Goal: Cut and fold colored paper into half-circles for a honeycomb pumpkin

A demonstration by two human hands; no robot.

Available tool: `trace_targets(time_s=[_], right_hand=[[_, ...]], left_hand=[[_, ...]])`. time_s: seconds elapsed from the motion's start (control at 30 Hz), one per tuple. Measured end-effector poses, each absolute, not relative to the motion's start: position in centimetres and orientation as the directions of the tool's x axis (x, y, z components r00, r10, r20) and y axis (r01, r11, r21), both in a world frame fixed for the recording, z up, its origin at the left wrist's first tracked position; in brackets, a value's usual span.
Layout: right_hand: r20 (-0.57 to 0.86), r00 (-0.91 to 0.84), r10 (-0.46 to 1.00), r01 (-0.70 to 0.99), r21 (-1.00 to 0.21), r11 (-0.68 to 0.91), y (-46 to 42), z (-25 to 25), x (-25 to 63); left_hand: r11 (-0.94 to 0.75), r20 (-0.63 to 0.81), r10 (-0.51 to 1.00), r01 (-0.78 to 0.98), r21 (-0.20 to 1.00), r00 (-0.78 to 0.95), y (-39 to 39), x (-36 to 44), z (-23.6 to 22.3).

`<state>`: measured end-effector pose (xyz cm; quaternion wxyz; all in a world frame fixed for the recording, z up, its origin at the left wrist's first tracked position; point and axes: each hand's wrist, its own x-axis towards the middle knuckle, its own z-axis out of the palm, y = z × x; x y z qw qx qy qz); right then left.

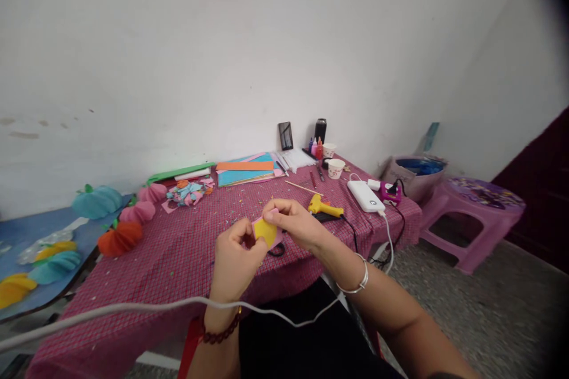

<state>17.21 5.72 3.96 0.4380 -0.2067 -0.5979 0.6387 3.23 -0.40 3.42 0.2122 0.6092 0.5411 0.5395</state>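
Between my two hands, above the table's front edge, is a small piece of yellow and pink paper (265,233). My left hand (237,254) pinches its left side, fingers curled in. My right hand (293,223) grips the upper right part between thumb and fingers. The yellow face points toward me, with pink showing along the edges and at the lower right. Just right of my right hand lies a yellow glue gun (326,207) with a black cord. A thin wooden stick (303,188) rests beyond my hands.
Paper pumpkins (120,238) sit at the left, some on a blue board (133,198). Paper scraps (189,191) and coloured sheets (244,169) lie at the back. Cups (335,169), a white power bank (365,196) and a pink stool (471,213) are at the right. A white cable (155,306) crosses in front.
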Motion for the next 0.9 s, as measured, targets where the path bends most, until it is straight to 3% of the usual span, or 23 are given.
trace_targets(time_s=[0.23,0.4,0.67,0.9], right_hand=[[0.167,-0.556,0.814,-0.366,-0.929,-0.06,5.7,4.1,17.4],[0.086,-0.663,0.743,-0.358,-0.909,-0.214,6.3,4.0,18.0],[0.119,-0.704,0.7,-0.341,-0.922,-0.186,6.6,3.9,18.6],[0.201,-0.58,0.79,-0.356,-0.934,-0.024,5.7,4.0,18.2]], left_hand=[[-0.413,0.556,0.825,0.561,0.718,-0.104,-1.0,3.6,4.2],[-0.486,0.616,0.787,0.588,0.646,-0.026,-1.1,3.6,4.1],[-0.536,0.657,0.752,0.629,0.563,0.052,-0.9,3.3,3.5],[-0.518,0.663,0.748,0.629,0.58,0.004,-1.0,3.5,3.7]])
